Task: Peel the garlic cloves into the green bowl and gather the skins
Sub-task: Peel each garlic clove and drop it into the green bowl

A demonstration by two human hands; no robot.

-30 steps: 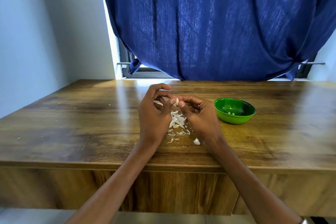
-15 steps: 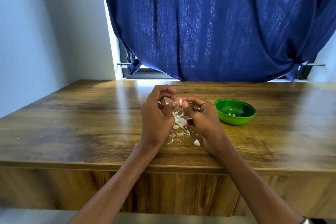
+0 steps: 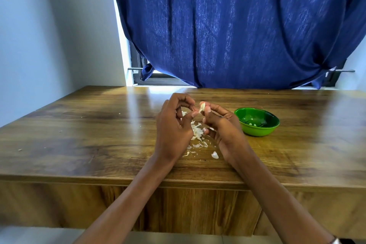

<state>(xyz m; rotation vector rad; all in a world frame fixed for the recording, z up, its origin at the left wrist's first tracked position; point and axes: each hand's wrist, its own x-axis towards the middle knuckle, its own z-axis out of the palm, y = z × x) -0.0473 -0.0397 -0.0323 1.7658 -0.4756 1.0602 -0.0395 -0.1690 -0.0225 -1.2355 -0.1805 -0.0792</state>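
Observation:
Above the middle of the wooden table (image 3: 83, 136) my right hand (image 3: 221, 127) pinches a small white garlic clove (image 3: 202, 107) between thumb and forefinger. My left hand (image 3: 174, 125) sits just to its left, thumb and forefinger pinching a thin strip of skin (image 3: 195, 110) at the clove's side. A loose pile of white garlic skins (image 3: 197, 133) lies on the table beneath both hands. One separate white piece (image 3: 214, 155) lies near my right wrist. The green bowl (image 3: 256, 123) stands to the right of my right hand with a few pale bits inside.
A dark blue curtain (image 3: 237, 25) hangs behind the table over a window. A pale wall (image 3: 49, 35) runs along the left. Tiny skin flecks (image 3: 19, 149) are scattered on the table's left part. The table's front edge (image 3: 178, 181) crosses under my forearms.
My left fingers have drawn slightly away from the clove with a strip of skin. My right hand has turned a little, showing more of the clove.

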